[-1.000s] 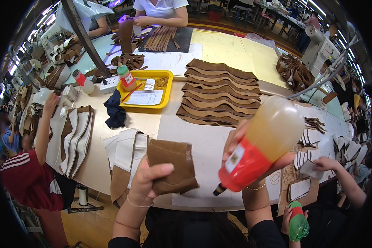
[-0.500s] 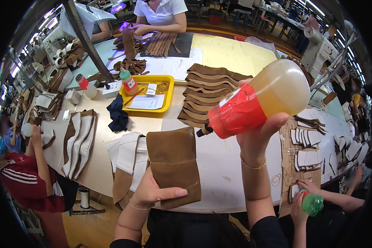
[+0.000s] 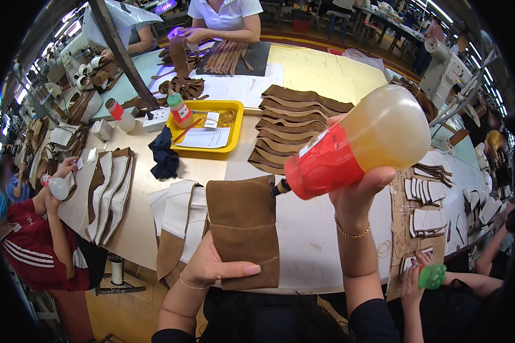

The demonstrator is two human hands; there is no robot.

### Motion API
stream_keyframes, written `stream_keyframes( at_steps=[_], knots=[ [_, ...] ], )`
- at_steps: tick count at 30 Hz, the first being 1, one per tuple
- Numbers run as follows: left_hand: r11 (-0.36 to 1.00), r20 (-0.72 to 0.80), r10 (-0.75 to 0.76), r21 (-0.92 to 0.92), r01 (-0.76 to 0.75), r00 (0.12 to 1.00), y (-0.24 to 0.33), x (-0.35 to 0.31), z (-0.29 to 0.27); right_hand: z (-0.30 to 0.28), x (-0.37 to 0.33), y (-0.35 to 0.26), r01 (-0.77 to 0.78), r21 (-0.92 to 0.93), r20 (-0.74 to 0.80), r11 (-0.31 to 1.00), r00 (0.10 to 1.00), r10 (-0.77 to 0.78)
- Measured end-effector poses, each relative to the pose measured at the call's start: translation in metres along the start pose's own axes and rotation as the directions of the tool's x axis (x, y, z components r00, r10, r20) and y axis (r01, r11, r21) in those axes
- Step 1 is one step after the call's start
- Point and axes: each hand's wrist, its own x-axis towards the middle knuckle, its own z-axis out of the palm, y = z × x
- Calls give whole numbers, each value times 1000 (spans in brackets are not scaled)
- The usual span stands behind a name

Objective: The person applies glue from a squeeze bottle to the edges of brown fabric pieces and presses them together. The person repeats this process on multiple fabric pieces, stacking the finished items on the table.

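Note:
A stitched brown leather piece (image 3: pixel 243 220) is held up over the table's near edge by my left hand (image 3: pixel 226 263), the thumb lying across its lower front. In my right hand (image 3: pixel 363 191) is a clear plastic glue bottle (image 3: pixel 392 123), tilted neck-down, with a red wrap and amber liquid inside. Its dark nozzle tip touches the upper right edge of the leather, where a darker, wet-looking strip shows. Most of my right fingers are hidden behind the bottle. Beside my left hand lie white-lined brown pieces (image 3: pixel 180 214).
Layered brown strips (image 3: pixel 297 123) lie beyond the leather. A yellow tray (image 3: pixel 234 134) holds papers and another bottle; a dark cloth (image 3: pixel 163 151) lies beside it. White-lined pieces (image 3: pixel 111 191) lie left, others on cardboard (image 3: pixel 400 228) right. Co-workers sit left, right and across; the right one holds a green-bottomed bottle (image 3: pixel 432 276).
The nozzle has come down and left from above the leather's corner onto its right edge. My left hand keeps its grip. The left co-worker's hands and bottle have shifted.

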Motion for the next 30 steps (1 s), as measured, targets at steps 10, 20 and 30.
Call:
stream_keyframes(
  at_steps=[10,20,30],
  knots=[
    [1000,4,2,-25,-2,1000,0,2,3,-5,-12,3,-95,141,-24,985,995,99],
    [999,7,2,-42,-1,1000,-3,0,2,5,-23,4,-123,171,-133,977,980,147],
    [997,7,-45,-62,45,999,-4,2,2,-5,-42,2,-130,321,-41,938,988,150]
  ],
)
